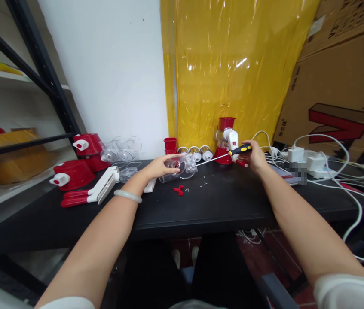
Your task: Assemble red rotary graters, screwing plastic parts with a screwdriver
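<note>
My left hand (161, 167) is closed around a clear plastic housing (186, 167) lying on its side on the black table. In my right hand (255, 156) is a screwdriver (240, 149) with a black and yellow handle. Its long shaft points left, and the tip meets the right end of the housing; the exact contact is too small to make out. Just in front of the housing lie a small red plastic part (178, 190) and several little screws (203, 182). A white part (150, 185) shows partly behind my left wrist.
Red bases (74, 174), white crank handles with red grips (99, 189) and more clear housings (125, 148) stand at left. Behind are drum cutters (195, 153), red hoppers (170, 145) and an assembled rotary grater (226, 139). Chargers (315, 163) and white cables crowd the right.
</note>
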`<act>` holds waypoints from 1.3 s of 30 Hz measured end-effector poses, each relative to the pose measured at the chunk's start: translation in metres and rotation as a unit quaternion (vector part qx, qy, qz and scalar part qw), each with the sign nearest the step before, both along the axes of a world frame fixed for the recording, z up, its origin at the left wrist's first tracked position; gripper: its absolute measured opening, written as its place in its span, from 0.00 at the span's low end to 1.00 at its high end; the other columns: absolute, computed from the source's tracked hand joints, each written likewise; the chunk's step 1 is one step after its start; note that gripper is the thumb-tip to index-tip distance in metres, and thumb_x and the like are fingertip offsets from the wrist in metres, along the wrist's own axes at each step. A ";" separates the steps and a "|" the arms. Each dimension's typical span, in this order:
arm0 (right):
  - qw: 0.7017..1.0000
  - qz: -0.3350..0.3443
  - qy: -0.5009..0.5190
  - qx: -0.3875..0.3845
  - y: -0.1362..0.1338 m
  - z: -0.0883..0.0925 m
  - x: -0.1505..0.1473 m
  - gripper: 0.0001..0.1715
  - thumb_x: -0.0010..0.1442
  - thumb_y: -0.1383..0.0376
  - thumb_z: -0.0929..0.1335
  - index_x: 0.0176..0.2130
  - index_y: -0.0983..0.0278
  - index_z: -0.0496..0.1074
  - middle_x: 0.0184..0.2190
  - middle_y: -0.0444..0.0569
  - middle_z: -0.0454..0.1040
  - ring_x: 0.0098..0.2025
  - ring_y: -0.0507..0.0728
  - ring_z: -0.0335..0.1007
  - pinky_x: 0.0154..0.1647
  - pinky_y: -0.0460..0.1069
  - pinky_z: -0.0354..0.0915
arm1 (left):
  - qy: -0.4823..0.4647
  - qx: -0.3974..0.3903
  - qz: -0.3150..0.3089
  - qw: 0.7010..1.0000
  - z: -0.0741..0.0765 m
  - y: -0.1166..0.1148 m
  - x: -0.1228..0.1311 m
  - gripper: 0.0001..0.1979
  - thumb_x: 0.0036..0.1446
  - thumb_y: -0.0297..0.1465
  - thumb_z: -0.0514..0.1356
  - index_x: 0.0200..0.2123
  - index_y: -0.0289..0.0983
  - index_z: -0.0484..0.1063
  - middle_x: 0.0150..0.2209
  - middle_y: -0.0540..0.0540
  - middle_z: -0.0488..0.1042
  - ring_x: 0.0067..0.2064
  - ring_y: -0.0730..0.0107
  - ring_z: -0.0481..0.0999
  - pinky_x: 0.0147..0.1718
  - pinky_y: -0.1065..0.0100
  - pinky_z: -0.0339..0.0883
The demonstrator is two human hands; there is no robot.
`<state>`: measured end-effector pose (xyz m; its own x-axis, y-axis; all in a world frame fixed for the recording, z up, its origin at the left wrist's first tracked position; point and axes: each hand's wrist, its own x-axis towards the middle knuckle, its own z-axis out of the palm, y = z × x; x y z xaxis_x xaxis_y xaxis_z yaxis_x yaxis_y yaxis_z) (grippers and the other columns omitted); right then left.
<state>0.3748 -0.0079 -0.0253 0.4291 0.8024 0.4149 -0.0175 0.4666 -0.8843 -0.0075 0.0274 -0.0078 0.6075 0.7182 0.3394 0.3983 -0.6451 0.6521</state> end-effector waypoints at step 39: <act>1.000 -0.001 -0.022 0.008 -0.002 0.001 0.003 0.23 0.55 0.45 0.67 0.36 0.62 0.68 0.21 0.41 0.68 0.17 0.48 0.65 0.18 0.43 0.64 | 0.005 0.004 -0.004 1.000 0.000 0.000 -0.001 0.36 0.45 0.39 0.69 0.58 0.39 0.67 0.51 0.42 0.75 0.49 0.60 0.74 0.53 0.57 0.63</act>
